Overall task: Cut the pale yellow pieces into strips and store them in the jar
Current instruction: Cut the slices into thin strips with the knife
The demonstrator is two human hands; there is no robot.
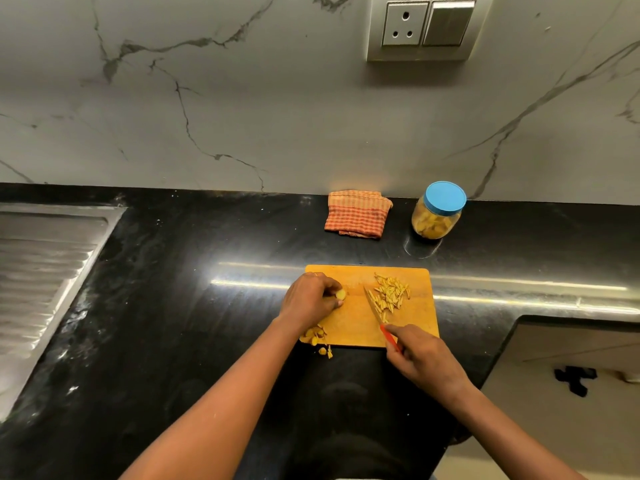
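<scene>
The pale yellow piece (341, 294) sits on the left part of the cutting board (353, 323), pinched by the curled fingers of the left hand (310, 299). The right hand (422, 358) is clamped round the red handle of the knife (375, 306). The blade lies between the piece and the pile of cut strips (391, 292). Yellow scraps (315, 336) lie at the board's near-left corner. The jar (437, 211), blue lid on, stands on the black desk (173, 271) behind the board, near a folded checked cloth (358, 213).
</scene>
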